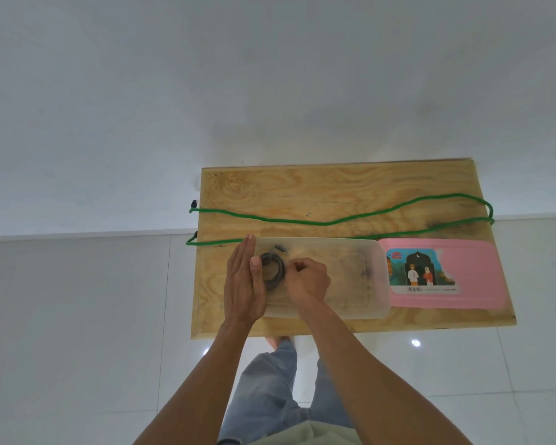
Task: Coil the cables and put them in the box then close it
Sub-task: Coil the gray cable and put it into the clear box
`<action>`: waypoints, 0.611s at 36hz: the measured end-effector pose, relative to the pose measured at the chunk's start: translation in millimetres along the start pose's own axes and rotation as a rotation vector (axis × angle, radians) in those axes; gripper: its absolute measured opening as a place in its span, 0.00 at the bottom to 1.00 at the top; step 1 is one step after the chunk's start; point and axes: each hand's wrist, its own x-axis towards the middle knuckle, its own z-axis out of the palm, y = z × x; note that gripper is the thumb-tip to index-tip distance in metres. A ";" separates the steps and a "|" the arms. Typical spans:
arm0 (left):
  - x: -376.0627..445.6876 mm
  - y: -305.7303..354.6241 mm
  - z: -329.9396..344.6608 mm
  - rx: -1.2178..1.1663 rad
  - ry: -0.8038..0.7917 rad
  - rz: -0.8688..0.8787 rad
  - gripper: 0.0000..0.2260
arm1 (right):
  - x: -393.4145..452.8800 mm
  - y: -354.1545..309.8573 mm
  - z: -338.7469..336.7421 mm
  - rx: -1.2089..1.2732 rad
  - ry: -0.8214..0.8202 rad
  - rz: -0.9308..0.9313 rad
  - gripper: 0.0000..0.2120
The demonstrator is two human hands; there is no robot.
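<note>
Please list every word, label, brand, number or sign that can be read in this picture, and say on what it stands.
Nothing can be read with certainty.
Sticker on the pink lid: a red and blue logo at its top left, too blurred to read.
Same sticker, white strip at the bottom: a barcode and small print, too small to read.
Clear box, green cable and wooden table: no text.
</note>
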 end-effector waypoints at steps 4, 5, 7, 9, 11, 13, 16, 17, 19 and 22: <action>-0.6 0.0 -0.5 0.001 -0.004 0.000 0.25 | 0.7 0.9 -3.0 -0.008 -0.019 -0.011 0.07; -0.7 0.3 -0.8 -0.001 -0.003 0.000 0.25 | 0.0 1.2 -4.8 -0.015 -0.029 -0.013 0.07; -0.7 1.7 -1.1 -0.004 0.000 -0.003 0.25 | -0.9 2.4 -7.6 -0.025 -0.044 -0.019 0.08; -0.9 2.9 -1.4 -0.005 0.002 -0.006 0.26 | -1.9 2.9 -9.8 -0.029 -0.050 -0.013 0.08; -0.8 3.2 -1.8 -0.009 0.002 -0.008 0.27 | -2.5 3.5 -11.4 -0.036 -0.048 -0.006 0.07; -0.8 2.5 -2.4 -0.013 -0.006 -0.011 0.27 | -2.6 4.7 -13.2 -0.042 -0.051 0.000 0.07; -0.6 1.8 -4.2 -0.010 -0.021 -0.015 0.28 | -2.8 6.1 -16.1 -0.055 -0.063 -0.006 0.08; -0.5 2.0 -5.0 -0.008 -0.026 -0.019 0.28 | -3.0 6.5 -17.0 -0.061 -0.066 -0.008 0.08; -0.6 2.4 -6.6 -0.017 -0.032 -0.028 0.28 | -2.7 7.2 -18.3 -0.073 -0.071 -0.011 0.08; -1.0 1.7 -8.5 -0.040 -0.031 -0.033 0.28 | -2.5 7.3 -20.0 -0.094 -0.080 -0.015 0.08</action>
